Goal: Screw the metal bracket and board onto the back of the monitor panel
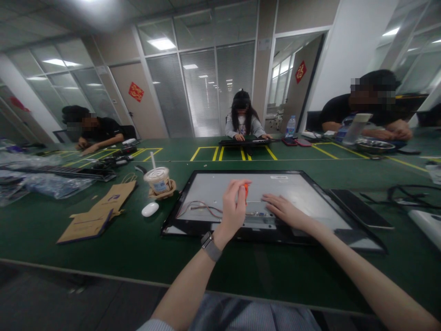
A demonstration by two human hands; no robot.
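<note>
A large flat display panel (310, 202) with a black frame and silvery metal back lies face down in front of me. Over its middle, my left hand (234, 202) is closed around an orange-handled screwdriver (246, 193) held upright; its tip is hidden. My right hand (280, 209) rests flat on the metal back, fingers stretched out, beside a strip of connectors (260, 214). Thin wires (203, 207) curl across the panel to the left of my left hand.
Left of the panel are a drink cup (157, 179) with a straw, a white case (150, 209) and a brown paper bag (103, 207). A dark slab (360, 209) and black cables (409, 193) lie to the right. Several people sit around the green table (144, 257).
</note>
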